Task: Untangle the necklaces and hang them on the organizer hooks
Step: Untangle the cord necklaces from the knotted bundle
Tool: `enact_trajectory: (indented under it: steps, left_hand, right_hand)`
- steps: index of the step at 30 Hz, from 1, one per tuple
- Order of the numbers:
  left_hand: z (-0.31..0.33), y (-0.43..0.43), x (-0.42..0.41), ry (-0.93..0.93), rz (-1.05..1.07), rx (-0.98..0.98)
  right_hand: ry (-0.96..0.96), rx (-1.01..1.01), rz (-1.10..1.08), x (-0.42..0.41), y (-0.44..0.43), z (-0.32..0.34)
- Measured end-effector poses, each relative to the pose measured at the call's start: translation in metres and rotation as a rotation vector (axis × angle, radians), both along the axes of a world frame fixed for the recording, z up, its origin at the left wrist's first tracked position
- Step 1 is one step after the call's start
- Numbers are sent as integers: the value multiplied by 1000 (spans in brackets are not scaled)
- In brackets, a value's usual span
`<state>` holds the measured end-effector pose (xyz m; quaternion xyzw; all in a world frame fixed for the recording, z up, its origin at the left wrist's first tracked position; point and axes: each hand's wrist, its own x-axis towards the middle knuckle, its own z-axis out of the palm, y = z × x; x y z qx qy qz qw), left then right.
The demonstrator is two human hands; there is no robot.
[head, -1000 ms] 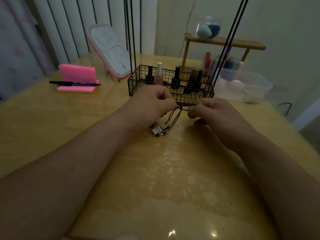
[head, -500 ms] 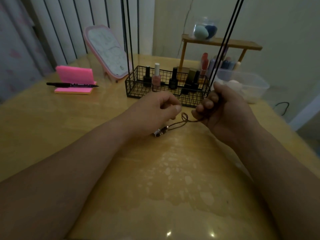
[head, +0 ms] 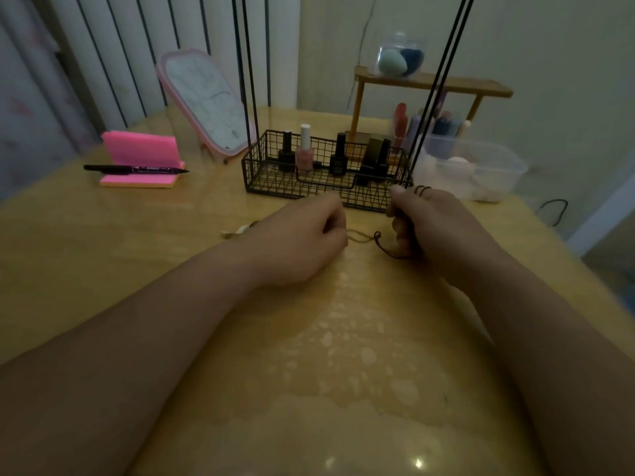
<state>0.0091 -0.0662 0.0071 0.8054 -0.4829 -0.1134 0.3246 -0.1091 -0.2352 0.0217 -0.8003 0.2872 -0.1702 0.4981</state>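
Before wire basket (head: 292, 187) of polish bottles (head: 304, 151), left hand (head: 299, 242), right hand (head: 438, 228), fingers (head: 400, 231) pinching cords (head: 364, 239).

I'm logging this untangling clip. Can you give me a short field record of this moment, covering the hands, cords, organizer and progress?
left hand: pinches the tan cord
right hand: grips the dark cord, with loops of it over the fingers
cords: meet in a short span between the hands, low over the table
organizer: black wire basket holding nail polish bottles, behind the hands
progress: no necklace seen hung; tops of the rods are out of frame
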Motion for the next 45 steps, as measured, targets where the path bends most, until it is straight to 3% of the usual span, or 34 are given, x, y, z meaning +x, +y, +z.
enact_trajectory:
  steps: [2, 5, 10, 19, 24, 29, 34, 39, 45]
  left_hand:
    - [8, 0, 0, 322, 42, -132]
    - [17, 4, 1, 711, 27, -263]
    - [19, 9, 11, 1001, -60, -272]
    - [19, 23, 30, 658, -58, -148]
    - [18, 27, 29, 461, 32, -237]
    - [15, 28, 32, 335, 125, -310]
    - [15, 35, 43, 339, 156, -312]
    - [14, 40, 49, 398, 163, -303]
    - [9, 46, 61, 451, 315, -356]
  right_hand:
    - [-34, 130, -20, 0, -4, 0]
    - [-213, 507, -68, -1, -13, 2]
    - [-444, 811, -187, -4, -31, 2]
    - [-543, 757, -304, -6, -50, -3]
    - [-487, 693, -229, -10, -50, -4]
    - [-577, 858, -169, -17, -48, -2]
    - [-729, 982, -141, -18, -56, 1]
    - [-763, 976, -124, -17, -60, -2]
    - [-746, 965, -125, -15, -66, -8]
